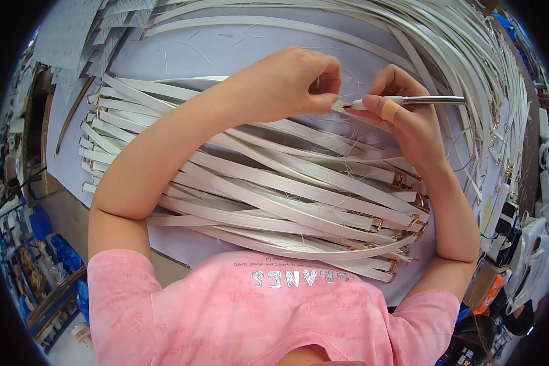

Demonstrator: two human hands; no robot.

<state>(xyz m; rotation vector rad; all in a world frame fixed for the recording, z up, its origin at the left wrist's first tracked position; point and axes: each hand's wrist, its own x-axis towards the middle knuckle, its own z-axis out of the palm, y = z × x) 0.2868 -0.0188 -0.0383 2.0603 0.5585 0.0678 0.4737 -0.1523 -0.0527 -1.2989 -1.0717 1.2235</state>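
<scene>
My left hand (311,82) is closed in a pinch on the end of a white strap (338,105), most of which my fingers and forearm hide. Close against that end is the dark tip of a slim white-and-silver pen-like tool (430,100), gripped between the thumb and fingers of my right hand (412,125). A tan bandage (390,111) wraps my right thumb. Beneath both hands lies a thick pile of white straps (299,183) with gold-coloured buckles (377,224) at their ends. Fine loose threads stick out among them.
More white straps (463,55) curve along the far and right sides of the pale table (183,52). Stacked grey-white sheets (67,36) stand at the far left. Thread scraps lie on the tabletop. Shelves with blue items (39,222) are at left; bags and an orange object (491,294) sit at right.
</scene>
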